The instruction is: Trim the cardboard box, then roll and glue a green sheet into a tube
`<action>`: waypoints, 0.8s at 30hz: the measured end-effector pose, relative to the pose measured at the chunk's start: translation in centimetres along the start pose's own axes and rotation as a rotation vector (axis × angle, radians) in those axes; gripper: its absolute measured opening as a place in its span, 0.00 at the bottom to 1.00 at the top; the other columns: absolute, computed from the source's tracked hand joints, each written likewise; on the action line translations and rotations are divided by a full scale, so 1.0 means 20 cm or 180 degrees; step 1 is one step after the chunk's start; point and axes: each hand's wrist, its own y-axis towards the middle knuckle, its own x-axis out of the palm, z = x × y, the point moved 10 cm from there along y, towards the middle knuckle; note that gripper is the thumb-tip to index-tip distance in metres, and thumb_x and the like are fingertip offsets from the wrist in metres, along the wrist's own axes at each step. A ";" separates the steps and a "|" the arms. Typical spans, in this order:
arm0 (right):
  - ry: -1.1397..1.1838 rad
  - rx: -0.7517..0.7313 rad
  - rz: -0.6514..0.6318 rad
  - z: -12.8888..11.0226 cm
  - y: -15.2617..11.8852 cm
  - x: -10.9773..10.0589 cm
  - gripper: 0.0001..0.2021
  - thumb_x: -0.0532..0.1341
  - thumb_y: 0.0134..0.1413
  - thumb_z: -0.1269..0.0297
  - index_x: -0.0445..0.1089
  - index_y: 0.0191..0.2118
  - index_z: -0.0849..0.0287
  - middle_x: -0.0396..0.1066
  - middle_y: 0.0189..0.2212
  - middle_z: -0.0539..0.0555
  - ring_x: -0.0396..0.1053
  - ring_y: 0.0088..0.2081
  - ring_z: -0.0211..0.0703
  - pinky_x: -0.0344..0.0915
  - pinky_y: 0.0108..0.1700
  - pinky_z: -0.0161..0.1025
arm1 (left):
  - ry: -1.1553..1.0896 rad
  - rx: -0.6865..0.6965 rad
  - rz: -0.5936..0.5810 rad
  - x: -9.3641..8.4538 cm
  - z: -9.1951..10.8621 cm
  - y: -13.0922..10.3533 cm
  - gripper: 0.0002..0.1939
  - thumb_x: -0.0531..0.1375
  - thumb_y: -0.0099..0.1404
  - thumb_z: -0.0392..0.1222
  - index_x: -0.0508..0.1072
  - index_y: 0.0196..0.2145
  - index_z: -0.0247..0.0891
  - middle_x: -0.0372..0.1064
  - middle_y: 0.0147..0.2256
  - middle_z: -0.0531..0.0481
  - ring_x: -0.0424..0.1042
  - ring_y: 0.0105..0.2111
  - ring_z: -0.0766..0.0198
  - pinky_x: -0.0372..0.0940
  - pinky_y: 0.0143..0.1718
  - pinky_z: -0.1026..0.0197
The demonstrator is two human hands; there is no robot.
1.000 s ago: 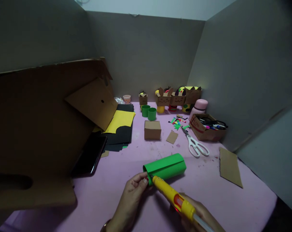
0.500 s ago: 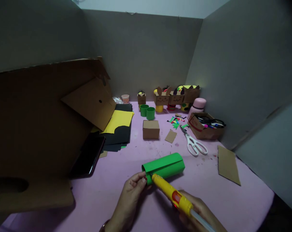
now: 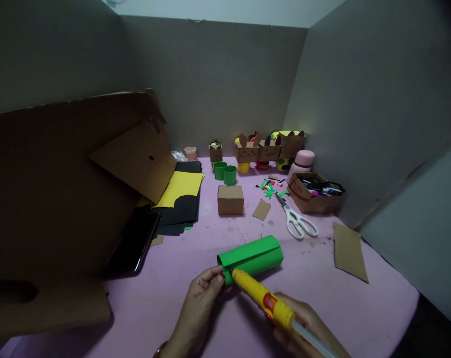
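A green paper roll (image 3: pixel 260 252) lies on its side on the pink table, its seam facing up. My left hand (image 3: pixel 205 293) pinches the roll's near left end between thumb and fingers. In my right hand (image 3: pixel 300 323) is a yellow glue gun (image 3: pixel 257 291) with a clear glue stick out of its back. The nozzle touches or nearly touches the roll at the seam, close to my left thumb. Beyond the roll stands a small cardboard box (image 3: pixel 230 201), with two green paper cups (image 3: pixel 230 175) behind it.
White-handled scissors (image 3: pixel 298 221), paper scraps (image 3: pixel 270 187) and a box of pens (image 3: pixel 315 194) are at the right. A cardboard sheet (image 3: pixel 349 253) lies near the right edge. At the left are a phone (image 3: pixel 134 246), yellow paper (image 3: pixel 180 188) and a large cardboard box (image 3: pixel 53 199).
The view has shifted slightly, so everything sits a little further left. Both hands keep their hold, and the glue gun's nozzle stays at the roll's left end.
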 end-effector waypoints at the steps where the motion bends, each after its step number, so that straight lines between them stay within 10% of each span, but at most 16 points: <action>1: 0.0000 0.0013 -0.0025 0.00 0.00 0.01 0.16 0.60 0.50 0.48 0.68 0.34 0.57 0.59 0.26 0.49 0.55 0.26 0.38 0.58 0.27 0.35 | -0.0011 0.0018 0.0020 0.00 0.00 0.00 0.13 0.68 0.53 0.45 0.79 0.36 0.39 0.79 0.34 0.47 0.75 0.34 0.62 0.67 0.39 0.61; 24: -0.0298 -0.0080 0.0157 -0.02 -0.01 -0.03 0.14 0.60 0.48 0.51 0.68 0.33 0.57 0.61 0.26 0.51 0.57 0.27 0.41 0.57 0.29 0.39 | 0.0112 0.0028 -0.0060 -0.01 -0.01 0.00 0.14 0.67 0.55 0.45 0.79 0.39 0.38 0.78 0.37 0.44 0.74 0.36 0.60 0.66 0.41 0.60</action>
